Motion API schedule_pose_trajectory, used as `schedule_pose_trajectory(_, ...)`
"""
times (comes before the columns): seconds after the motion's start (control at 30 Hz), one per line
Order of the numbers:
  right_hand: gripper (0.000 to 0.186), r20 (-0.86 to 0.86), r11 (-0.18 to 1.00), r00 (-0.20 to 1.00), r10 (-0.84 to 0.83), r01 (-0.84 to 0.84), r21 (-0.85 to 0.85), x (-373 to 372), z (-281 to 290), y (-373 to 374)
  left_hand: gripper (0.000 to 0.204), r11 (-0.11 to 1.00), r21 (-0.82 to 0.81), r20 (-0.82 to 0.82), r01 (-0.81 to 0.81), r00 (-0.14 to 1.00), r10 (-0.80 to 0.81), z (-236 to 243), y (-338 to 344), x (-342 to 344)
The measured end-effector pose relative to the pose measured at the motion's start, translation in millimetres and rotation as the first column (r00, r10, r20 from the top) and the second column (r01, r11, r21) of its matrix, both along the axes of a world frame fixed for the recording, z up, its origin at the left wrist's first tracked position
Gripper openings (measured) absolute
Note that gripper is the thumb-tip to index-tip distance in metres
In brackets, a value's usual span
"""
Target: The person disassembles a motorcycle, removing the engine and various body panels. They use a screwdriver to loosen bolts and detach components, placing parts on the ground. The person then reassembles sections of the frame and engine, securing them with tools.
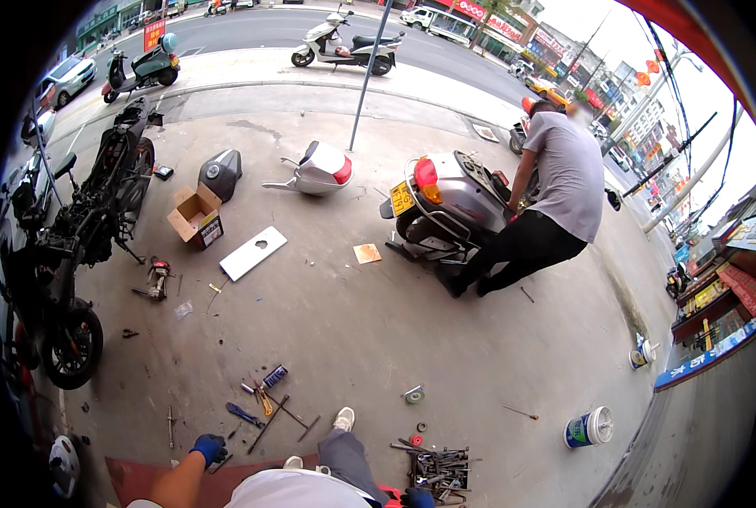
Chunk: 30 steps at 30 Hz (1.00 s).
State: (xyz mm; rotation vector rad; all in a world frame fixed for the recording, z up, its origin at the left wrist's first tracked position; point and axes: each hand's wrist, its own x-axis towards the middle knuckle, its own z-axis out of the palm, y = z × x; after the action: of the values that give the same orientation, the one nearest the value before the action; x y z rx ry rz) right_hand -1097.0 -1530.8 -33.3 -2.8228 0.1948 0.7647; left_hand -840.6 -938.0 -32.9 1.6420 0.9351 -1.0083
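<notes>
A concrete forecourt point(327, 296) beside a road point(251, 34) forms the setting, with tools and vehicle parts spread over the ground. At far left stands a partly stripped dark motorcycle point(73, 229); to its right lies an open carton point(193, 222). At lower left, a red mat point(132, 484) extends beneath the left forearm. The left hand point(209, 447), in a blue glove, is lowered near the ground with fingers that look curled; a slim dark tool point(221, 465) shows just beside it, though whether it is gripped cannot be told. Farther right are blue-handled pliers point(243, 414), a long dark bar point(268, 425) and a spray can point(275, 376). At the lower edge, the right hand point(418, 499), in a dark blue glove, is partly cut off; its finger position cannot be told. Just beside it lies a heap of metal tools point(441, 472). Beyond, a co-worker point(560, 169) leans over a silver scooter point(463, 190). At right stands a white bucket point(589, 427).

The step in hand appears to be handling tools at ground level. Lifting the slim tool would call for a secure finger closure, clear of the mat.
</notes>
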Motion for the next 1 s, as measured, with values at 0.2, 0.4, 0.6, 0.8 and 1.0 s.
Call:
schedule_pose_trajectory(0.2,0.018,-0.333,0.648,0.738,-0.588,0.675,0.353,153,-62,-73,0.027,0.997,-0.003,-0.358,-0.082,0.931,0.075,-19,-3,-4)
schedule_pose_trajectory(0.4,0.016,-0.507,0.665,0.757,-0.411,0.63,0.402,381,-76,-140,0.026,0.97,-0.019,-0.139,-0.242,0.962,0.237,28,-100,94)
schedule_pose_trajectory(0.6,0.03,-0.404,0.493,0.679,-0.613,0.728,0.476,651,70,-130,0.025,0.938,-0.039,-0.035,-0.344,0.939,0.343,45,-138,222)
schedule_pose_trajectory(0.8,0.031,-0.235,0.548,0.755,-0.612,0.619,0.563,808,71,-121,0.024,0.96,-0.05,-0.126,-0.274,0.956,0.266,-3,-138,367)
schedule_pose_trajectory(1.0,0.032,-0.502,0.499,0.576,-0.645,0.815,0.294,836,47,-111,0.023,0.972,-0.078,-0.118,-0.221,0.97,0.211,-24,-108,586)
